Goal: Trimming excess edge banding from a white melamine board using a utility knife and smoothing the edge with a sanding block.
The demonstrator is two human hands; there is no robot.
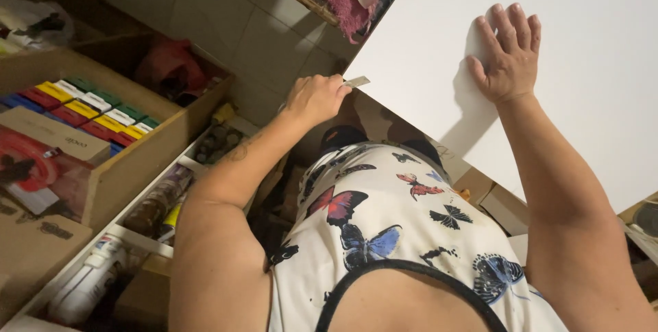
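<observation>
While the right hand (pixel 508 58) lies flat, fingers spread, on the white board (pixel 589 99), the left hand (pixel 317 97), fingers closed, holds a small sanding strip (pixel 356 82) at its edge.

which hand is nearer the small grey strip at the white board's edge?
Left. The left hand pinches the grey strip; the right hand lies flat on the white board, apart.

Far left, a wooden bin (pixel 147 150) held rows of small flat packs (pixel 89 106) in red, yellow, green, blue and white. In front lay a tan carton (pixel 51 137) over a red-and-white pack (pixel 41 174). Bottom left, a white bottle (pixel 86 284) with a pale label lay in a shelf slot.
</observation>
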